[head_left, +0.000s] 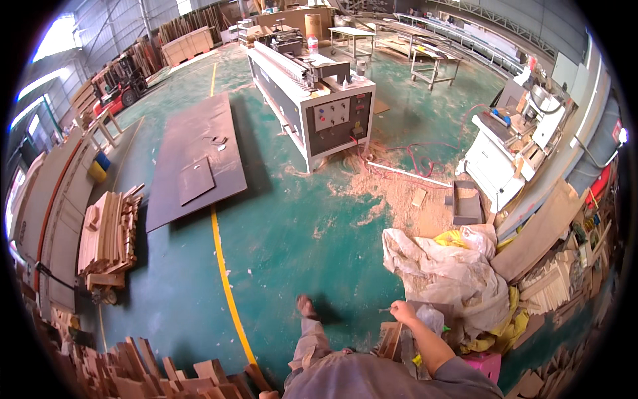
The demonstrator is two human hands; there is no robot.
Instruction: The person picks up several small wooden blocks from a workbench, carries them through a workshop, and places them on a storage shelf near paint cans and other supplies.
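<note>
My right hand is closed in front of me on the right, its fingers pinched together. A short, thin, dark piece sticks out from them to the left; its kind is too small to make out. Below that hand are upright wooden strips and a clear plastic bag. Only a sliver of my left hand shows at the lower edge, beside stacked wood offcuts; its fingers are hidden. One of my feet is stretched forward on the green floor.
A dark board lies left ahead, a smaller panel on it. Beyond stands a long white-and-black machine. Sawdust and a red hose spread beside it. Crumpled white sheeting and a pink stool are at right.
</note>
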